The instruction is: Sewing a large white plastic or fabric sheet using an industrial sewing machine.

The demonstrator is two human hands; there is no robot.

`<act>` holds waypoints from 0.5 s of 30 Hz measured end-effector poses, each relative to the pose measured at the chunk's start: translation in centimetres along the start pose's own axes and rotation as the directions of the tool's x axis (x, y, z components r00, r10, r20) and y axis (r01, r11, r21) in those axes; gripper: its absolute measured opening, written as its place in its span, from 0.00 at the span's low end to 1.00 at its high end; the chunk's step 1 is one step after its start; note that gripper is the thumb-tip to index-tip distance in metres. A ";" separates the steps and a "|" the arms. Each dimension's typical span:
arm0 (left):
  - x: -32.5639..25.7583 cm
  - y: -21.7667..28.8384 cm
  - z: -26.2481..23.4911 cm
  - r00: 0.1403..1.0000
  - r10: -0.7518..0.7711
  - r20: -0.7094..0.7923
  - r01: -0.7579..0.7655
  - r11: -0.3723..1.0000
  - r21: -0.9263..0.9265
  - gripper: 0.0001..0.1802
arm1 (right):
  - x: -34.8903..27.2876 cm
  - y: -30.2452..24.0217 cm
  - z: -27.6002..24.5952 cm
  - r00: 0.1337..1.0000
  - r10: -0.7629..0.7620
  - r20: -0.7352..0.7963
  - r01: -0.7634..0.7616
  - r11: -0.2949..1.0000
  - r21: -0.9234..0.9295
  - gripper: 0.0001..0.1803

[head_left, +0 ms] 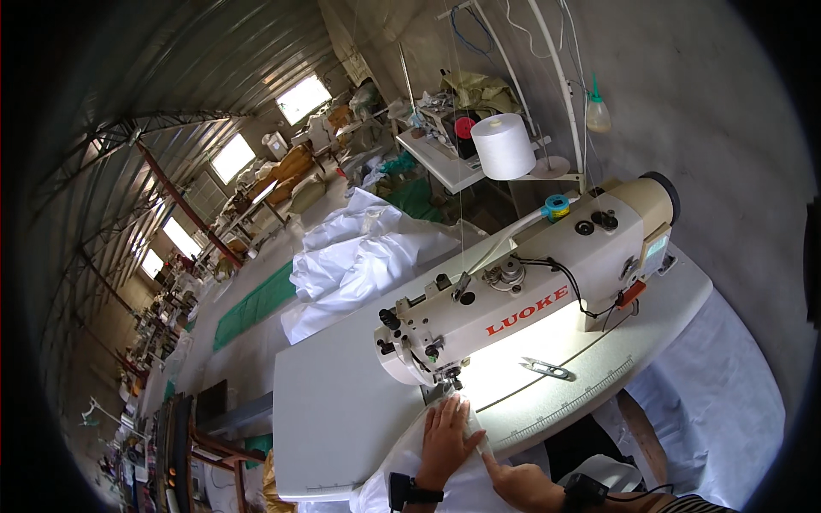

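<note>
In front of the needle of a white sewing machine, my left hand lies flat on a white sheet of cloth. Its fingers stretch toward the presser foot. Closer to me, my right hand is closed at the folded edge of the same cloth, its fingertips partly hidden. The cloth runs from under the presser foot down over the table's front edge. A pair of thread snips rests on the lit tabletop, right of the needle.
A large white cone of thread stands behind the machine. Crumpled white sheeting lies beyond the sewing table. A plastic oil bottle hangs by the wall. More white material drapes at the right.
</note>
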State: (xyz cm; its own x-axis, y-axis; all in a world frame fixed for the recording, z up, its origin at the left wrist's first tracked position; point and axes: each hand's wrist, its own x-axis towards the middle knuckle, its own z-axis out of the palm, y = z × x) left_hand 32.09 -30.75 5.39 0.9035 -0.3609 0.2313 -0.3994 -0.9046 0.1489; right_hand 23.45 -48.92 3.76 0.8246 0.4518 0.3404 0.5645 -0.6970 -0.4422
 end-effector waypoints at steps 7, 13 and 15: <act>1.8 -2.4 -0.5 1.000 -0.020 -0.008 0.019 0.998 -0.052 0.35 | 3.6 -0.4 -0.8 0.990 0.011 0.141 0.006 0.993 -0.120 0.31; 2.3 -3.1 -0.9 0.999 -0.039 0.004 0.039 0.995 -0.088 0.35 | 4.5 -0.7 0.0 0.982 -0.047 0.181 0.099 0.952 -0.289 0.29; 2.4 -3.1 -1.2 0.999 -0.035 -0.033 0.034 0.999 -0.029 0.33 | 4.8 -1.0 0.4 0.988 -0.025 0.149 0.074 0.942 -0.328 0.29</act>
State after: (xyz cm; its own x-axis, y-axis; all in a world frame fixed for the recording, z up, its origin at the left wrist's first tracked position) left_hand 35.27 -28.58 6.63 0.9113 -0.3212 0.2577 -0.3728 -0.9094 0.1847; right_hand 26.87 -45.89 5.52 0.8065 0.5473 0.2236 0.5800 -0.8058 -0.1196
